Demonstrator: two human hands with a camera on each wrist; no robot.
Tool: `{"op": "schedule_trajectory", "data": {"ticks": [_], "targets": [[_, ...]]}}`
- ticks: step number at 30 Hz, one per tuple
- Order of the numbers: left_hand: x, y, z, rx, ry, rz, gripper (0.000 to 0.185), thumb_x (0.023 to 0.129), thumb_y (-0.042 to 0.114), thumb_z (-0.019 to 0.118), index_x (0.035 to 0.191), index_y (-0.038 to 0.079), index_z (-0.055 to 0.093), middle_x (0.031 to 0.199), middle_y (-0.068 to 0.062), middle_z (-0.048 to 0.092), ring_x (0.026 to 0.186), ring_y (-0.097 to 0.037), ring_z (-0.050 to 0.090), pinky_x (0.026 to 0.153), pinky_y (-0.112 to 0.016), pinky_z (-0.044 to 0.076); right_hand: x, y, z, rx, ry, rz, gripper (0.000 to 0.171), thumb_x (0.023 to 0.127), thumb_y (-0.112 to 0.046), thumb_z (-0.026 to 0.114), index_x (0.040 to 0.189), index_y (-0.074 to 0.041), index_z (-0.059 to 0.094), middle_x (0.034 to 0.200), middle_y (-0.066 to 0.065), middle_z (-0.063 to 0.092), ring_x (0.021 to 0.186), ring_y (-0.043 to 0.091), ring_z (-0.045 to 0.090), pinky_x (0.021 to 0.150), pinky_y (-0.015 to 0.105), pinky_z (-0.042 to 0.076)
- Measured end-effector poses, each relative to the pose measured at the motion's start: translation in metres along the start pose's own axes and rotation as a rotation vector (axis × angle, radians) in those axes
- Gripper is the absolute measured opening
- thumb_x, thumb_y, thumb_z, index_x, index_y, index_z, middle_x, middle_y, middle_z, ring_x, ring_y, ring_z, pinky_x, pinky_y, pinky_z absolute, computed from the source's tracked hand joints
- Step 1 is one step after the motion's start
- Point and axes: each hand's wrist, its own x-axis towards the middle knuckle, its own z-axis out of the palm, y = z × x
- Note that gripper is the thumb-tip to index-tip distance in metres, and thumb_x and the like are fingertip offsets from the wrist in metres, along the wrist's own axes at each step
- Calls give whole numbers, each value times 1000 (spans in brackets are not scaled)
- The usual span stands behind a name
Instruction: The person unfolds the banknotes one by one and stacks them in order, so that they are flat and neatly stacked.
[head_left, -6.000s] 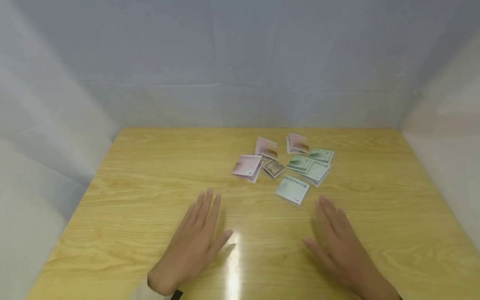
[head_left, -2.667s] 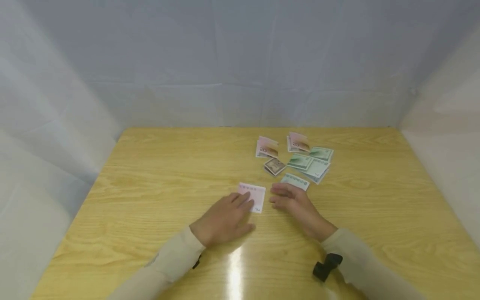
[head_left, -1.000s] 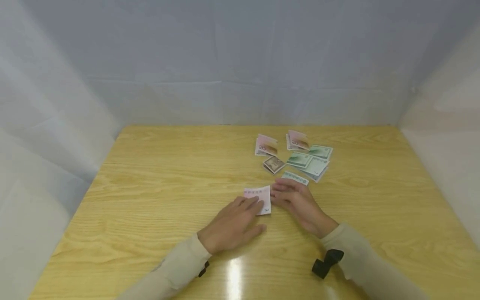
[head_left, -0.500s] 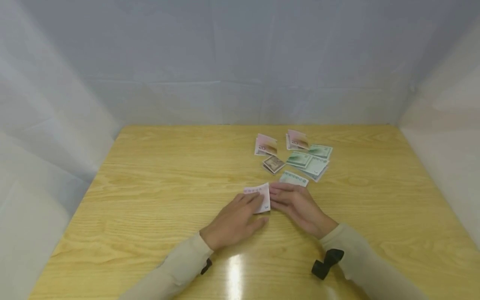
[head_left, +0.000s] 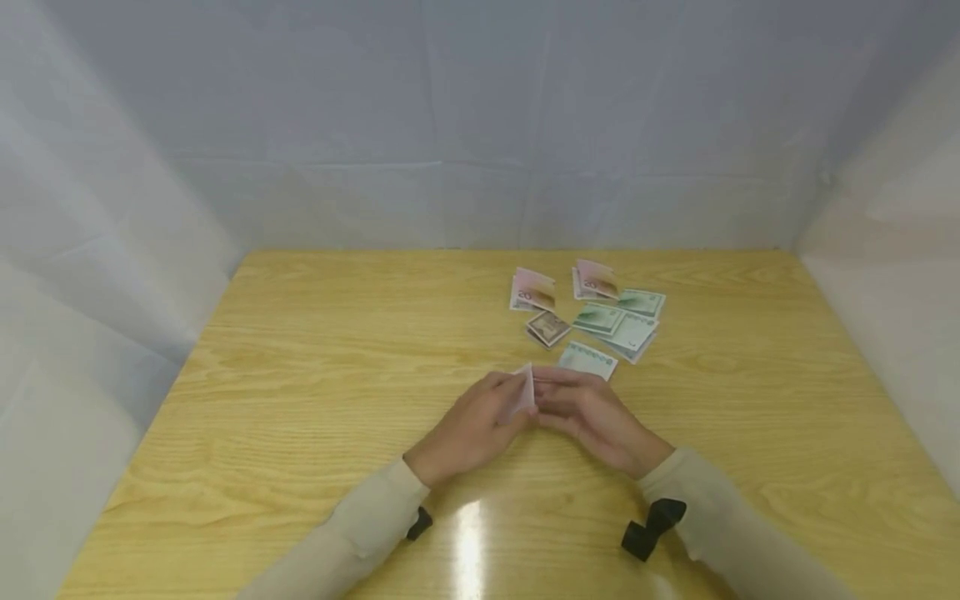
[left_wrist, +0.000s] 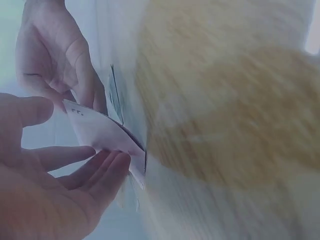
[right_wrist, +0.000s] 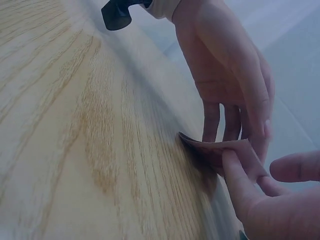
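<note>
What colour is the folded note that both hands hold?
Pale pink folded note; the head view shows it best.

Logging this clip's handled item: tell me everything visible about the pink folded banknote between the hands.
The pink banknote is thin paper, pale pink with small dark print near one corner. It is folded in half and partly lifted off the wooden table, its flap raised almost on edge in the head view. The left hand has fingers under and against one side; the right hand touches the other. It sits nearer the person than the other folded notes, apart from them.
</note>
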Motion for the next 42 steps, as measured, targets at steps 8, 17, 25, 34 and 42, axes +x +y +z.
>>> {"op": "schedule_trajectory", "data": {"ticks": [8, 17, 25, 34, 42], "targets": [[5, 3, -3, -114, 42, -32, 53, 106, 29, 54, 148, -2, 46, 146, -19, 52, 123, -28, 60, 105, -39, 52, -1, -3, 3, -13, -21, -28, 53, 99, 5, 50, 149, 10, 36, 145, 26, 49, 118, 25, 63, 107, 40, 50], [8, 5, -7, -277, 101, -78, 48, 107, 31, 53, 146, 3, 51, 137, -14, 63, 115, -25, 67, 92, -28, 58, -2, -8, 8, -4, -35, -52, 50, 100, 4, 49, 149, 3, 41, 142, 24, 52, 124, 29, 59, 109, 43, 48], [11, 7, -9, -418, 166, -128, 42, 104, 27, 59, 139, 4, 59, 135, -11, 64, 115, -22, 66, 89, -27, 59, -4, -12, 10, -36, -41, -91, 50, 101, 4, 47, 150, 6, 39, 144, 22, 50, 125, 28, 58, 108, 46, 48], [13, 9, -10, -622, 203, -135, 39, 98, 19, 70, 131, 0, 64, 131, -15, 66, 113, -29, 67, 82, -27, 61, -8, -17, 11, -78, -33, -95, 46, 102, 0, 50, 147, 7, 42, 145, 22, 48, 126, 28, 57, 108, 44, 49], [13, 10, -9, -780, 207, -161, 35, 94, 6, 72, 127, -6, 65, 126, -21, 67, 111, -32, 69, 81, -33, 62, -13, -19, 12, -98, -30, -125, 44, 101, -3, 57, 144, 6, 48, 143, 21, 53, 125, 27, 60, 106, 43, 50]]}}
